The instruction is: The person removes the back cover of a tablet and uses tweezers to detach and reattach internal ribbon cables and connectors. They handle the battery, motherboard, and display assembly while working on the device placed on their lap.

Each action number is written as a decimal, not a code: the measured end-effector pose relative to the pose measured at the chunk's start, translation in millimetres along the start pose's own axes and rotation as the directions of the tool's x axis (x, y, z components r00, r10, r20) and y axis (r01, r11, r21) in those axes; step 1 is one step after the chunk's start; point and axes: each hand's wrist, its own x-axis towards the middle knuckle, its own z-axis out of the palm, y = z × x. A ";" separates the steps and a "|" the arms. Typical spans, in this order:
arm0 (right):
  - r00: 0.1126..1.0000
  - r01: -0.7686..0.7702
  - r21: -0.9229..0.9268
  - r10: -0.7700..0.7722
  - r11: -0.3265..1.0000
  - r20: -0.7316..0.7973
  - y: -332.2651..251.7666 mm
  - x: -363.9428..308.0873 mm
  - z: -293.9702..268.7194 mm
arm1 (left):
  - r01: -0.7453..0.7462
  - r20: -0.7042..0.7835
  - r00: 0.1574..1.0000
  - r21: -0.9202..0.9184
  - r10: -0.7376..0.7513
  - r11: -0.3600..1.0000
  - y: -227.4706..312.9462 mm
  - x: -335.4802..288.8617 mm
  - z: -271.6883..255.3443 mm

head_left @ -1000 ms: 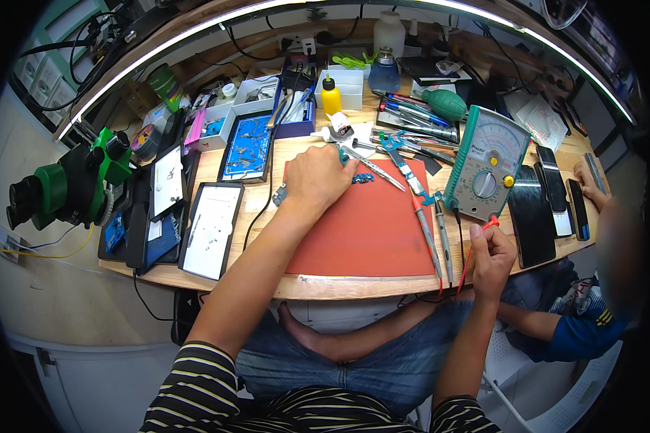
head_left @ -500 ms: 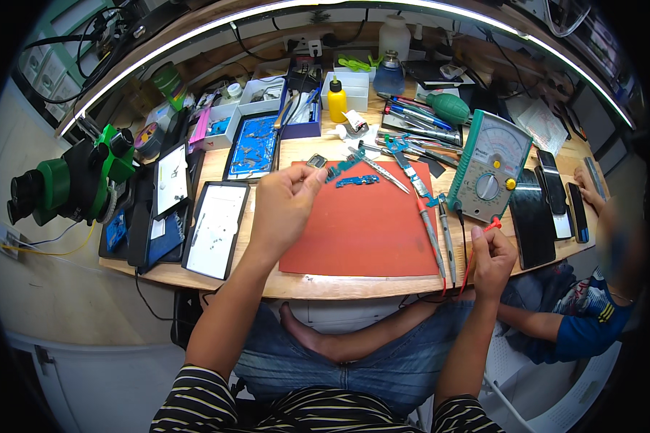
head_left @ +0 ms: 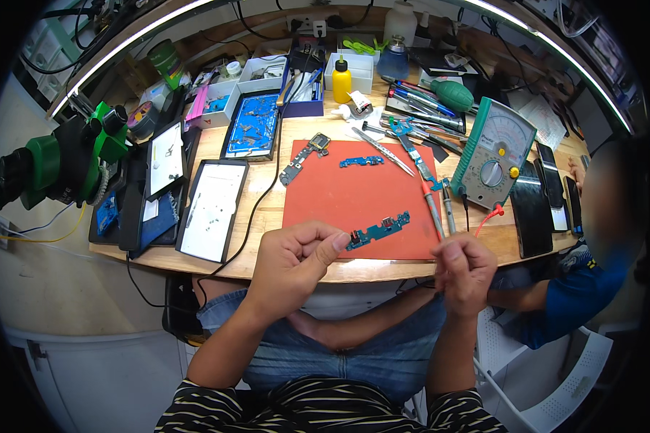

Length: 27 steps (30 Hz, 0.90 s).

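Observation:
My left hand [head_left: 296, 270] pinches one end of a narrow blue-green circuit board [head_left: 379, 232] between thumb and finger. The board is tilted above the near part of the red-orange mat [head_left: 325, 209], its small connectors facing up. My right hand [head_left: 466, 274] is closed by the mat's right edge. Its fingertips meet the near end of a red-tipped test probe [head_left: 432, 206]; whether they grip it is hidden. Farther back on the mat lie a small blue board [head_left: 361, 162] and tweezers [head_left: 384, 151]. A grey-black phone part [head_left: 305, 160] overlaps its left edge.
A green analog multimeter [head_left: 492, 155] stands at right, with phones [head_left: 533, 216] beyond. White-lined trays [head_left: 213, 209] and a green-black microscope [head_left: 65, 159] are at left. A yellow bottle [head_left: 341, 81] and pens [head_left: 426, 101] sit behind. Another person's sleeve [head_left: 585, 292] is at right.
My left hand has come down toward the mat's near edge with the circuit board, uncovering the grey-black phone part. My right hand has moved left to the probe's near end.

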 end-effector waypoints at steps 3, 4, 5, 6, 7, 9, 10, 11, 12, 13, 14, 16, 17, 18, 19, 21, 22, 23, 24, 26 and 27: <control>0.995 -0.058 0.019 0.057 0.998 0.081 -5.5 1.9 24.4 | -0.020 0.004 1.000 -0.003 0.020 1.000 -0.2 -4.0 5.3; 0.995 -0.045 0.034 0.042 0.998 0.086 -7.6 2.8 29.4 | -0.025 0.011 1.000 0.000 0.025 1.000 -0.1 -5.3 5.9; 0.995 -0.044 0.050 0.040 0.998 0.088 -9.5 3.6 33.4 | -0.022 0.016 1.000 -0.002 0.022 1.000 0.0 -6.7 6.3; 0.995 -0.045 0.066 0.039 0.997 0.090 -11.1 3.9 36.2 | -0.025 0.025 0.999 0.002 0.025 1.000 0.2 -8.4 6.2; 0.995 -0.056 0.070 0.051 0.996 0.083 -12.8 4.1 37.7 | -0.020 0.035 0.999 -0.001 0.020 1.000 0.5 -10.3 6.2; 0.990 -0.096 0.095 0.085 0.991 0.116 -15.7 4.2 38.1 | -0.006 0.060 0.998 -0.007 0.007 1.000 1.1 -13.5 5.6; 0.987 -0.113 0.128 0.096 0.985 0.126 -16.7 4.1 37.7 | 0.004 0.067 0.998 -0.033 -0.002 0.999 1.2 -14.6 5.6; 0.986 -0.136 0.116 0.123 0.984 0.112 -17.4 3.0 37.7 | 0.015 0.074 0.997 -0.058 -0.011 0.998 1.2 -15.6 5.5; 0.986 -0.131 0.106 0.118 0.986 0.119 -17.6 2.4 37.8 | 0.025 0.081 0.997 -0.083 -0.019 0.996 1.2 -16.6 5.2; 0.985 -0.132 0.106 0.119 0.986 0.123 -17.7 2.1 37.8 | 0.029 0.092 0.996 -0.100 -0.020 0.995 1.1 -17.0 4.4; 0.985 -0.132 0.120 0.117 0.984 0.124 -17.5 1.9 37.8 | 0.051 0.103 0.994 -0.115 -0.039 0.992 1.2 -17.5 3.2; 0.984 -0.140 0.119 0.124 0.983 0.129 -17.0 1.0 38.0 | 0.100 0.128 0.989 -0.173 -0.079 0.980 0.6 -18.2 0.7; 0.984 -0.142 0.142 0.124 0.980 0.127 -16.7 0.6 38.1 | 0.107 0.136 0.987 -0.177 -0.083 0.978 -0.1 -18.3 -0.4; 0.984 -0.140 0.109 0.126 0.984 0.128 -16.2 0.2 38.3 | 0.112 0.141 0.986 -0.188 -0.086 0.976 -1.0 -18.0 -1.4; 0.984 -0.135 0.092 0.123 0.986 0.125 -15.7 -0.2 38.4 | 0.116 0.146 0.985 -0.198 -0.088 0.973 -2.0 -17.9 -2.1; 0.983 -0.143 0.109 0.128 0.984 0.132 -15.1 -0.7 37.5 | 0.112 0.144 0.986 -0.214 -0.082 0.970 -3.9 -18.5 -2.7; 0.981 -0.155 0.142 0.135 0.978 0.142 -15.2 -1.0 36.6 | 0.108 0.146 0.987 -0.239 -0.074 0.965 -4.8 -19.1 -2.6; 0.980 -0.161 0.196 0.133 0.967 0.151 -15.2 -1.3 35.8 | 0.075 0.123 0.991 -0.174 -0.054 0.982 -5.6 -20.1 -2.1; 0.979 -0.158 0.173 0.132 0.972 0.155 -15.2 -1.9 35.2 | 0.041 0.104 0.994 -0.124 -0.028 0.991 -6.4 -21.2 -1.1; 0.980 -0.147 0.183 0.118 0.972 0.158 -14.8 -2.9 34.6 | -0.068 0.062 0.996 0.007 0.068 0.998 -8.5 -22.6 1.5; 0.982 -0.107 0.124 0.086 0.986 0.168 -13.7 -1.8 34.4 | -0.140 0.042 0.990 0.090 0.137 0.986 -10.0 -22.8 3.5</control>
